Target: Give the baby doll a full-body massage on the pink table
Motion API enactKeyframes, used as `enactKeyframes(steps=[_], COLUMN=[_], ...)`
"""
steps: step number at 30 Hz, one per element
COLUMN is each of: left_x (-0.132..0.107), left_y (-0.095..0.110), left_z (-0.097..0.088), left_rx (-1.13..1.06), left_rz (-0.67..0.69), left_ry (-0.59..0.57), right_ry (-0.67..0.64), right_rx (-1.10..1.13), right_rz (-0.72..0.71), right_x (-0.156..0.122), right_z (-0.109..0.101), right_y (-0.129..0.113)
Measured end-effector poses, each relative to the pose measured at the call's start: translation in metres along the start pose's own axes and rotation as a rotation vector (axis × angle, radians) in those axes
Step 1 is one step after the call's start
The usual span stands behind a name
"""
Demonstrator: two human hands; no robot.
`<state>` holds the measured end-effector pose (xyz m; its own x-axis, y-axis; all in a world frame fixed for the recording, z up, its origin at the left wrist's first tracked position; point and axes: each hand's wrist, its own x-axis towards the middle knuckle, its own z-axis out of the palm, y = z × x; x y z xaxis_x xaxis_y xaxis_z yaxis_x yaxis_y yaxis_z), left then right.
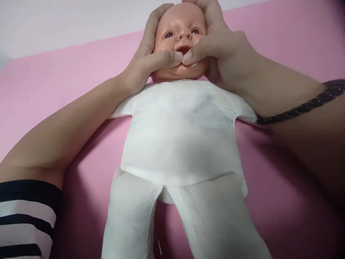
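Observation:
A baby doll (pixel 180 133) lies on its back, with a hard plastic head (pixel 179 19) and a soft white cloth body. My left hand (pixel 149 57) cups one side of the head, its thumb across the cheek and chin. On the other side, my right hand (pixel 222 45) wraps the head the same way. Both thumb tips meet just below the doll's open mouth. The ends of my fingers are partly hidden behind the head. The cloth arms run under my forearms, and the lower legs leave the picture at the bottom.
Beneath the doll is a pink surface (pixel 88 144), its far edge meeting a pale white area (pixel 67 25). A dark braided bracelet (pixel 302 108) circles my right forearm. A striped black and white sleeve (pixel 27 219) covers my left upper arm.

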<state>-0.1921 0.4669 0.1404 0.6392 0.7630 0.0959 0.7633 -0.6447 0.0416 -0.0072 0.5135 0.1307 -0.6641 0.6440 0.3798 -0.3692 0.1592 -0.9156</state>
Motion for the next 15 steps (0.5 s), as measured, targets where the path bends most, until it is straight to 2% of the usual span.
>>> enactKeyframes(steps=[2,4,5,6,8,9,10,11,12,13,15], left_x=[-0.001,-0.003,-0.003,-0.003,-0.002,-0.001,0.000,0.001,0.002,0.002,0.001], left_y=[-0.002,0.000,0.001,0.003,0.007,0.008,0.009,0.010,0.011,0.011,0.013], left_z=[0.004,0.006,0.006,0.004,0.000,-0.002,-0.003,-0.005,-0.005,-0.005,-0.003], left_rx=[-0.040,0.026,0.141,0.316,0.792,1.044,1.264,1.421,1.487,1.449,1.140], left_rz=[-0.012,-0.037,-0.011,0.049,0.195,0.236,0.234,0.188,0.115,0.043,-0.033], left_ry=[0.068,0.158,0.122,0.020,-0.243,-0.327,-0.338,-0.269,-0.144,0.006,0.258], right_ry=[-0.007,-0.008,-0.005,0.001,0.020,0.025,0.029,0.025,0.022,0.014,0.006], right_rx=[0.011,-0.002,-0.004,0.003,0.018,0.022,0.025,0.021,0.017,0.009,-0.006], right_rz=[-0.005,0.009,0.013,0.013,0.001,-0.005,-0.013,-0.017,-0.020,-0.019,-0.022], right_x=[0.000,0.000,-0.001,-0.001,-0.002,-0.002,-0.002,-0.002,-0.003,-0.003,-0.003], right_z=[-0.001,-0.001,0.000,0.001,0.003,0.004,0.004,0.004,0.004,0.004,0.003], right_y=[0.001,0.001,0.000,0.000,-0.001,-0.001,-0.001,-0.001,-0.001,-0.001,-0.001])
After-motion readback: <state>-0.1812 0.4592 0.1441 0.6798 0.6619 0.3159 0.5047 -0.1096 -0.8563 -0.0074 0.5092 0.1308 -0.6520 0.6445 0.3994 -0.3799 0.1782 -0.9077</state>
